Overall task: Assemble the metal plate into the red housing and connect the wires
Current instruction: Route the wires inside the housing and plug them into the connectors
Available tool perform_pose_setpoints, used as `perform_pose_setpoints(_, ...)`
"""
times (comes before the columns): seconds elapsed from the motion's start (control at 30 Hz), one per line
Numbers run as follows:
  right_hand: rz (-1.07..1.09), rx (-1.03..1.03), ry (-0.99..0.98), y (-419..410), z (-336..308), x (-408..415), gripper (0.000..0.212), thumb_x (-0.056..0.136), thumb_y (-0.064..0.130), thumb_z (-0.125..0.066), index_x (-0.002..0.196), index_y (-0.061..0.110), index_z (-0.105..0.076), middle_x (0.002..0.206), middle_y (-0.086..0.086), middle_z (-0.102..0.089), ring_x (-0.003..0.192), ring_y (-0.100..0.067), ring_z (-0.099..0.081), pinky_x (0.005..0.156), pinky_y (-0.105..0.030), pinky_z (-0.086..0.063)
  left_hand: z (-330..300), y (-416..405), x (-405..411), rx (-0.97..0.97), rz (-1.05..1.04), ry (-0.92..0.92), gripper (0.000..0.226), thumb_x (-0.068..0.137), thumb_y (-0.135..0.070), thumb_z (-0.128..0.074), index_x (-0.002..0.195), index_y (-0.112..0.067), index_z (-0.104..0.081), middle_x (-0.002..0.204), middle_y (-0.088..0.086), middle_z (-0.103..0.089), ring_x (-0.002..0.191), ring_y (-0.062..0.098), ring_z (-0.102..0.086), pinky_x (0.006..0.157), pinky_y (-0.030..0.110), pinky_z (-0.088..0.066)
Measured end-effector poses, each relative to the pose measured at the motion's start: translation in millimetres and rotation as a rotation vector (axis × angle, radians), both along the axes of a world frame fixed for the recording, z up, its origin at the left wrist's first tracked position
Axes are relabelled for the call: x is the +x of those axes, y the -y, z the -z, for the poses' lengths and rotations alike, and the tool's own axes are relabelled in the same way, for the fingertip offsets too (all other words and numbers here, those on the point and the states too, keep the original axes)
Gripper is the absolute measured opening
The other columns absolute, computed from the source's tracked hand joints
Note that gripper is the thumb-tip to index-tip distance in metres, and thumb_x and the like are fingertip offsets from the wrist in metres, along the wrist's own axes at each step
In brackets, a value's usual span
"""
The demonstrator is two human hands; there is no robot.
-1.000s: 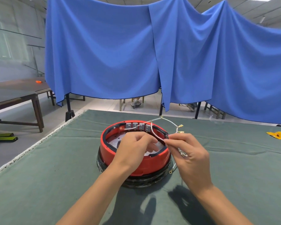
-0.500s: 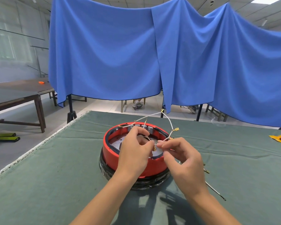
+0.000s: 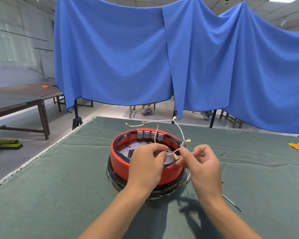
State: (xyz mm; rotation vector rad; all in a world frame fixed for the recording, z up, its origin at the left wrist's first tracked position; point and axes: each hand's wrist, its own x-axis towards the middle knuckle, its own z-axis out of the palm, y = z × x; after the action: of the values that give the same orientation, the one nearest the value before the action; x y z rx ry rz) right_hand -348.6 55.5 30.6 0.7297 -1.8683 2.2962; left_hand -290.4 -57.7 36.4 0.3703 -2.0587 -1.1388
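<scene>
Pinching white brass-tipped wires [image 3: 177, 130], both hands [image 3: 173, 159] hover over the red housing [image 3: 118, 158].

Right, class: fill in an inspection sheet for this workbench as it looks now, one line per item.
Surface: green cloth covers the table.
Job's things: red housing on a black base; metal plate lies inside.
Clutter: yellow scrap at far right.
Grip: left hand and right hand each pinch a wire end.
Cables: white wires arch above the housing, loose gold ends.
Surroundings: blue curtain, wooden table.
</scene>
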Motion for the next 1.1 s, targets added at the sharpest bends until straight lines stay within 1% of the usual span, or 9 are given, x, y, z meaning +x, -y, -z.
perform_pose_setpoints(0.17,-0.065,0.037,0.237,1,-4,-6,0.027,0.085,0.02,-0.069,0.102,0.006,-0.055,0.062,-0.003,-0.069,0.052,-0.012,-0.065,0.046,-0.025,-0.052,2,-1,0,-0.077,-0.017,0.024,0.016,0.087,-0.015,-0.063,0.094,-0.022,-0.075,0.082,-0.009,-0.073,0.077,0.012,-0.066,0.079,0.035,-0.053)
perform_pose_setpoints(0.3,-0.094,0.112,0.312,1,-5,-5,0.023,0.087,0.02,-0.067,0.098,0.001,-0.059,0.066,-0.007,-0.067,0.046,-0.014,-0.061,0.037,-0.022,-0.047,4,-1,1,-0.116,-0.013,0.022,0.016,0.087,-0.016,-0.062,0.092,-0.025,-0.075,0.08,-0.012,-0.071,0.077,0.006,-0.065,0.078,0.034,-0.053)
perform_pose_setpoints(0.4,-0.136,0.184,0.341,0,-5,-3,0.026,0.089,0.026,-0.063,0.086,0.0,-0.06,0.056,-0.006,-0.063,0.04,-0.014,-0.057,0.033,-0.022,-0.041,4,-1,2,-0.113,0.018,-0.011,0.016,0.086,-0.018,-0.063,0.088,-0.027,-0.075,0.074,-0.017,-0.069,0.071,0.002,-0.063,0.073,0.034,-0.054)
perform_pose_setpoints(0.53,-0.158,0.205,0.358,-1,-8,-4,0.029,0.089,0.03,-0.063,0.086,0.001,-0.062,0.057,-0.006,-0.066,0.04,-0.015,-0.059,0.034,-0.021,-0.039,4,0,4,-0.108,0.109,-0.026,0.016,0.082,-0.023,-0.061,0.086,-0.03,-0.075,0.073,-0.018,-0.07,0.065,0.002,-0.063,0.067,0.034,-0.054)
perform_pose_setpoints(0.63,-0.138,0.158,0.358,-2,-8,-5,0.017,0.086,0.015,-0.069,0.091,0.003,-0.058,0.06,-0.005,-0.07,0.043,-0.015,-0.061,0.035,-0.021,-0.042,3,0,6,-0.091,0.165,-0.011,0.018,0.078,-0.027,-0.058,0.083,-0.035,-0.073,0.072,-0.02,-0.07,0.064,0.006,-0.064,0.064,0.033,-0.053)
perform_pose_setpoints(0.77,-0.148,0.065,0.41,-3,-9,-6,0.016,0.082,-0.008,-0.065,0.09,0.003,-0.056,0.059,-0.006,-0.069,0.048,-0.016,-0.066,0.038,-0.022,-0.048,2,0,9,-0.081,0.194,-0.006,0.026,0.07,-0.018,-0.05,0.074,-0.033,-0.071,0.071,-0.016,-0.069,0.071,0.007,-0.063,0.065,0.03,-0.049)
perform_pose_setpoints(0.87,-0.185,0.104,0.415,-5,-11,-8,0.009,0.085,-0.005,-0.059,0.09,0.002,-0.062,0.069,-0.01,-0.072,0.05,-0.018,-0.066,0.041,-0.024,-0.051,1,-1,10,-0.082,0.179,-0.002,0.029,0.065,-0.018,-0.046,0.069,-0.03,-0.071,0.073,-0.013,-0.071,0.08,0.008,-0.066,0.075,0.037,-0.052)
perform_pose_setpoints(1.0,-0.249,0.189,0.35,-4,-12,-7,0.011,0.089,0.013,-0.063,0.088,0.002,-0.065,0.065,-0.007,-0.071,0.052,-0.02,-0.067,0.042,-0.024,-0.052,1,-4,11,-0.121,0.178,0.013,0.032,0.065,-0.019,-0.044,0.075,-0.032,-0.071,0.07,-0.011,-0.071,0.074,0.007,-0.065,0.072,0.038,-0.052)
perform_pose_setpoints(1.1,-0.25,0.168,0.336,-2,-9,-6,0.006,0.085,0.007,-0.068,0.085,0.002,-0.064,0.063,-0.008,-0.071,0.05,-0.017,-0.066,0.043,-0.022,-0.051,-1,0,12,-0.102,0.193,-0.007,0.026,0.064,-0.015,-0.045,0.059,-0.022,-0.069,0.064,-0.005,-0.07,0.069,0.013,-0.065,0.072,0.039,-0.052)
